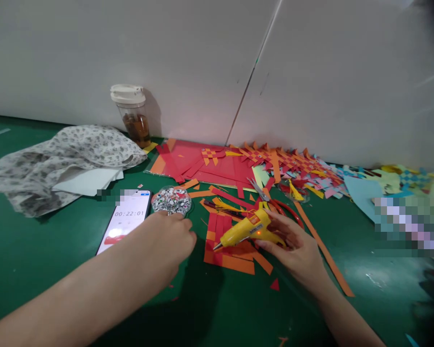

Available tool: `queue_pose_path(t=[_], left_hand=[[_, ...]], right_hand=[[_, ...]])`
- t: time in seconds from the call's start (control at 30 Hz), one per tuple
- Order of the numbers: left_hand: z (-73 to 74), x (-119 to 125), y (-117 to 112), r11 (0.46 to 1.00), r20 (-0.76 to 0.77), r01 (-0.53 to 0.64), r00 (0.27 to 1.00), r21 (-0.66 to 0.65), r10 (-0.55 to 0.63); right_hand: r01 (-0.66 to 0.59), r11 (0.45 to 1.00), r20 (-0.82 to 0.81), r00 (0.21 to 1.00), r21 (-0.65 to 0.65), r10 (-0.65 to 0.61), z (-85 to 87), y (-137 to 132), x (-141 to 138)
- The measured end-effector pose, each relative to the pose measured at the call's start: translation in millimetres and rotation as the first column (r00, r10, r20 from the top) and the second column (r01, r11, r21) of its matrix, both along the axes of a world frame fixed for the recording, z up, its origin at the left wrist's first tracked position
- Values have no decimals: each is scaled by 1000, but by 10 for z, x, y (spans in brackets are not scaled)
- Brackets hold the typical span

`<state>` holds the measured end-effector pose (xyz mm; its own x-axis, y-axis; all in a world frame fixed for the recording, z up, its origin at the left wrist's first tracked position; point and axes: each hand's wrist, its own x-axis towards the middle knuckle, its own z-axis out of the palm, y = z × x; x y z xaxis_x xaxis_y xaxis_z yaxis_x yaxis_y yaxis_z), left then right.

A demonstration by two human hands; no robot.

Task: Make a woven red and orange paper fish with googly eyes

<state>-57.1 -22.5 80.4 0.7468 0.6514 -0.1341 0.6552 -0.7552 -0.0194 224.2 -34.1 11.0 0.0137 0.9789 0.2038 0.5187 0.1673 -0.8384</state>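
Observation:
A yellow hot glue gun (248, 229) is in my right hand (298, 248), with fingers closed around its handle. Its orange light is on and its nozzle points down left over woven red and orange paper strips (227, 260). My left hand (171, 241) is at the near edge of a round clear dish of googly eyes (171, 198). Its fingers are curled and the fingertips are mostly hidden by the hand, so what they pinch does not show. Scissors with red handles (289, 212) lie just behind the glue gun.
A phone (130, 212) showing a timer lies under my left forearm. Patterned cloth (75, 149) and a lidded cup (132, 115) stand at the back left. Several woven paper fish (285, 161) line the wall, near a red paper pack (224, 168). An orange strip (325, 253) lies right.

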Motion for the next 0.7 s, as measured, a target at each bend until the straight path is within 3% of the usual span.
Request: queue_pose_path(t=[0.23, 0.7], left_hand=[[-26, -32, 54, 1000, -69, -5, 998, 15, 6], [-13, -13, 27, 1000, -113, 7, 994, 23, -5]], right_hand=[[-48, 999, 90, 995, -17, 49, 3, -53, -65], [-22, 1000, 1, 1000, -16, 22, 13, -47, -76]])
